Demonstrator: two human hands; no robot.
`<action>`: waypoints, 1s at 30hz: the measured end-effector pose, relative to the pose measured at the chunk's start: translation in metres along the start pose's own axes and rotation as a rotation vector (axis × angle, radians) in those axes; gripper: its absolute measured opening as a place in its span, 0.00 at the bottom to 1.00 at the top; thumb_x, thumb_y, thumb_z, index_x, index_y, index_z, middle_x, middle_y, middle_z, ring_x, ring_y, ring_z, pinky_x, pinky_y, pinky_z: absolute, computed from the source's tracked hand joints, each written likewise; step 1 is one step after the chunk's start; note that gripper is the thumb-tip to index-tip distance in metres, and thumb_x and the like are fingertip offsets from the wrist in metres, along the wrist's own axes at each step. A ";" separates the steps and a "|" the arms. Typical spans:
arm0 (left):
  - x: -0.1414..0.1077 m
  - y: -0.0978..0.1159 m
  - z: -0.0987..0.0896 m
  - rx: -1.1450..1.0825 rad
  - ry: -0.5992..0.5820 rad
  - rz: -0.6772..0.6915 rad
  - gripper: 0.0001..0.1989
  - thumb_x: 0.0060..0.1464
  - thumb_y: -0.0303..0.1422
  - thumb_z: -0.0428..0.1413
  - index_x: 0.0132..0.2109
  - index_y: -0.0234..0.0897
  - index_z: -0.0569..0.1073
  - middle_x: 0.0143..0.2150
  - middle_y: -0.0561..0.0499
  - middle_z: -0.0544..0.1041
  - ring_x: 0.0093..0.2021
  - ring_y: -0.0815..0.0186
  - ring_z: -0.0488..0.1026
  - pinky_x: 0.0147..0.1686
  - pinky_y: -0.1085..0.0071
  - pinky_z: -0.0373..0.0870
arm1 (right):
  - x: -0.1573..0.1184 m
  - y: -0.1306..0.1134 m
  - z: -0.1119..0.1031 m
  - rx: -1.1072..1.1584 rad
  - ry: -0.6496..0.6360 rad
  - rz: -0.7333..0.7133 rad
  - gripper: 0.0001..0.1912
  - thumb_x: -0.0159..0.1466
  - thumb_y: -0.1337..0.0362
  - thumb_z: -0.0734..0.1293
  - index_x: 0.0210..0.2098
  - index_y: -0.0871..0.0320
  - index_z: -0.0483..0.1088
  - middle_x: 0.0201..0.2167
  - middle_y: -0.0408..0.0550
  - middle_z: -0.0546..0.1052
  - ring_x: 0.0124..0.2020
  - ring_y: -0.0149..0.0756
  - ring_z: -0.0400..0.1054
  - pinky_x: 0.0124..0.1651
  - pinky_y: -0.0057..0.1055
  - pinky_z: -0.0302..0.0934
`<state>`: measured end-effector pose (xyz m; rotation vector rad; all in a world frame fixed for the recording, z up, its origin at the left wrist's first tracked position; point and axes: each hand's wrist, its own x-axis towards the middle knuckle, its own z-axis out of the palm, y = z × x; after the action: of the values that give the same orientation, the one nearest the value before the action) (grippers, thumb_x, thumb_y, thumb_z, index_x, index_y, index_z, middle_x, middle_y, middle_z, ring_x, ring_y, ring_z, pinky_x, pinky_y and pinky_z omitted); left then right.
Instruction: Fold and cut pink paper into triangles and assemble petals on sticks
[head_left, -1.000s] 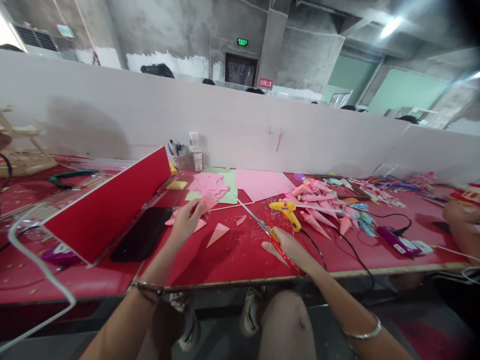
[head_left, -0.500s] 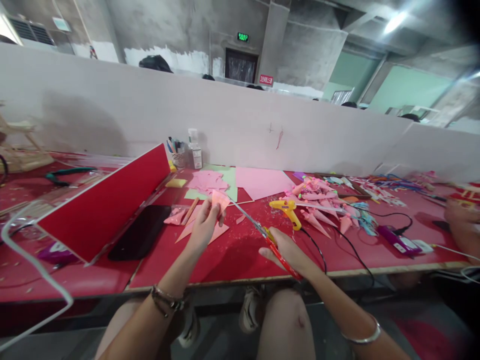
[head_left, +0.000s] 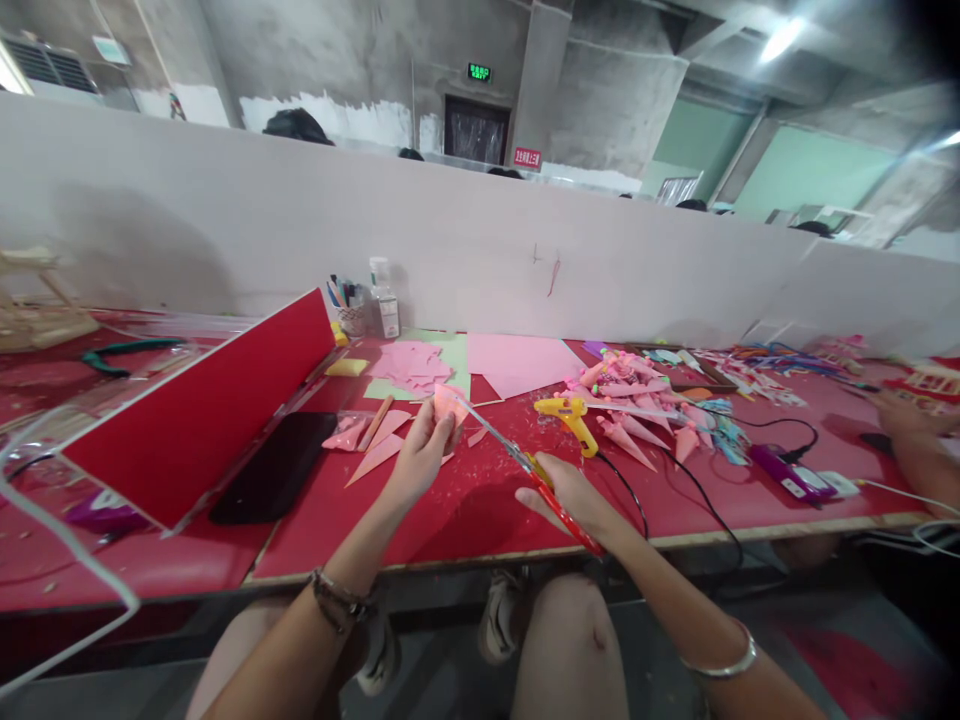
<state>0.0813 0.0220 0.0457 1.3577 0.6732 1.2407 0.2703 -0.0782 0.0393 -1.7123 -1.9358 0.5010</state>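
My left hand [head_left: 422, 455] pinches a small pink paper piece [head_left: 450, 404] above the red table. In my right hand [head_left: 568, 492] is a pair of long tweezers or scissors with red and yellow grips [head_left: 559, 505]; its metal tip [head_left: 469, 405] reaches the pink piece. Pink paper triangles [head_left: 375, 458] lie just left of my left hand. Behind it are cut pink papers [head_left: 411, 366] on a green sheet [head_left: 456, 350]. To the right of the tool rests a yellow glue gun [head_left: 571, 420], beside a pile of pink cones [head_left: 630, 385].
A red board [head_left: 202, 410] leans upright at left, with a black phone-like slab [head_left: 277, 468] beside it. A pen cup [head_left: 349, 310] and bottle [head_left: 385, 300] stand behind. Cables and a purple device [head_left: 791, 475] lie at right, near another person's hand [head_left: 904, 415].
My left hand has shifted slightly right and turned with the pink piece. The other person's hand at right has moved left. The whole view has shifted a little.
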 end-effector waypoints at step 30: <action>0.002 -0.008 -0.005 0.104 -0.258 -0.026 0.13 0.53 0.40 0.49 0.27 0.38 0.57 0.17 0.62 0.55 0.17 0.76 0.51 0.18 0.78 0.48 | -0.001 0.001 -0.007 0.036 -0.033 0.091 0.19 0.58 0.48 0.59 0.24 0.57 0.60 0.20 0.40 0.64 0.21 0.28 0.56 0.24 0.25 0.47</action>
<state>0.0796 0.0275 0.0384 1.5579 0.5771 0.9987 0.2750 -0.0790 0.0439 -1.7851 -1.8664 0.5973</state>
